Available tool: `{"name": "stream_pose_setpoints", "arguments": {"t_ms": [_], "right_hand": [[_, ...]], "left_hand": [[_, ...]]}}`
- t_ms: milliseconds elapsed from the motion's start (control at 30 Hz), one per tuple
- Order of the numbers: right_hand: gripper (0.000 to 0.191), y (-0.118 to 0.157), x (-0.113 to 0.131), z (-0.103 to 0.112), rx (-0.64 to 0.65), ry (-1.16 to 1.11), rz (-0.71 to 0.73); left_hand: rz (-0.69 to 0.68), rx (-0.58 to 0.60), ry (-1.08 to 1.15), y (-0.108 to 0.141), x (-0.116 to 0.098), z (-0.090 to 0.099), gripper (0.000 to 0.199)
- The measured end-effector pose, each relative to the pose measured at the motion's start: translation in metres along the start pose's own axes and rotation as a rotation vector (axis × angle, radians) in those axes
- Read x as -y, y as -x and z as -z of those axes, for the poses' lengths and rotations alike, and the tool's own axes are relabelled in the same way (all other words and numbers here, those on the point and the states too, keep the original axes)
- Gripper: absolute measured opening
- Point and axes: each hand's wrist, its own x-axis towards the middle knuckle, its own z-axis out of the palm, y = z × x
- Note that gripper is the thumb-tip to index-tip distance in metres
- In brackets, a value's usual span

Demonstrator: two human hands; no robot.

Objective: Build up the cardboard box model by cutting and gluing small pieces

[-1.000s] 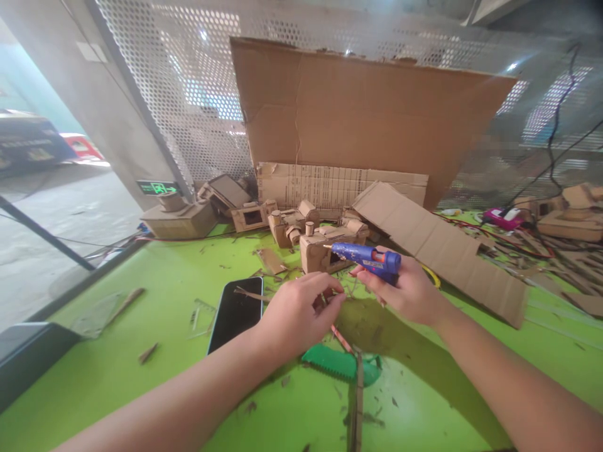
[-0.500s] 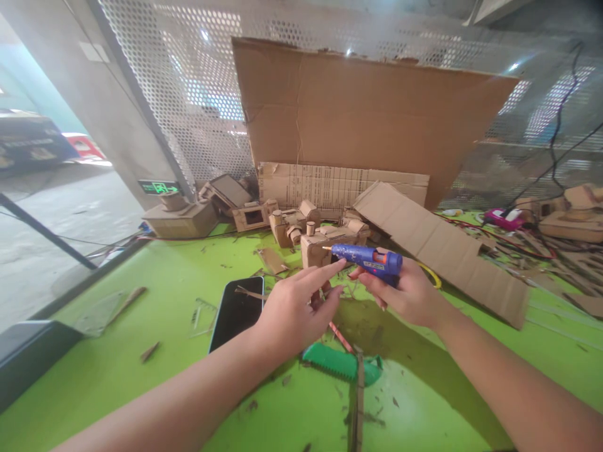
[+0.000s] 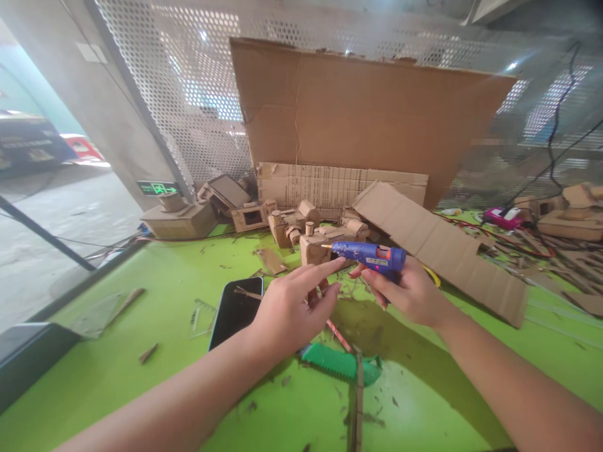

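A blue hot glue gun (image 3: 367,254) is held in my right hand (image 3: 407,285), its metal nozzle pointing left. An orange part shows in a slot on its side, with a small red light below. My left hand (image 3: 294,307) hovers just left of it, index finger stretched toward the gun's underside and thumb apart. Its other fingers are curled and partly hidden; I see nothing held. Behind the nozzle stands a small cardboard box model (image 3: 315,248). Beneath the hands lie a green utility knife (image 3: 334,363) and a red striped stick (image 3: 339,336).
A black-screened phone (image 3: 233,311) lies left of my left hand. Several cardboard models stand along the back, including a box (image 3: 181,220). A long cardboard sheet (image 3: 447,257) slants at right, and a large panel (image 3: 377,113) stands behind. Scraps litter the green table (image 3: 179,383).
The glue gun and my right hand have shifted very slightly right, and the gun's rear has turned a little. My left hand keeps nearly the same pose.
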Motion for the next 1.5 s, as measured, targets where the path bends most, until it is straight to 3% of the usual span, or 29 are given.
{"name": "stream_pose_setpoints", "arguments": {"t_ms": [200, 433, 533, 667, 867, 1067, 1267, 1333, 1500], "right_hand": [[0.037, 0.003, 0.006, -0.002, 0.01, -0.021, 0.004], [0.038, 0.003, 0.01, -0.004, 0.044, 0.003, -0.006], [0.042, 0.002, 0.007, -0.002, 0.015, -0.037, -0.03], [0.045, 0.001, 0.006, -0.001, 0.035, -0.089, -0.042], [0.046, 0.002, 0.009, -0.006, 0.059, -0.16, -0.063], [0.042, -0.001, 0.01, -0.006, -0.029, -0.316, -0.054], [0.041, -0.003, 0.011, -0.003, -0.116, -0.319, -0.04], [0.042, -0.004, 0.013, -0.003, -0.124, -0.301, -0.039], [0.04, -0.003, 0.012, -0.001, -0.129, -0.233, 0.014]], "left_hand": [[-0.043, 0.043, -0.044, 0.001, 0.001, -0.001, 0.044], [-0.001, 0.111, -0.012, 0.0, -0.001, -0.003, 0.026], [0.076, 0.085, 0.028, -0.001, -0.003, -0.003, 0.016], [0.299, 0.066, 0.144, -0.003, -0.005, -0.003, 0.01], [0.575, 0.075, 0.468, -0.008, -0.006, -0.002, 0.025], [0.747, 0.07, 0.751, -0.015, -0.005, 0.001, 0.027], [0.82, -0.043, 1.026, -0.021, 0.006, 0.002, 0.013], [0.828, -0.08, 1.103, -0.023, 0.007, 0.002, 0.019], [0.756, -0.095, 0.997, -0.024, 0.005, 0.003, 0.021]]}}
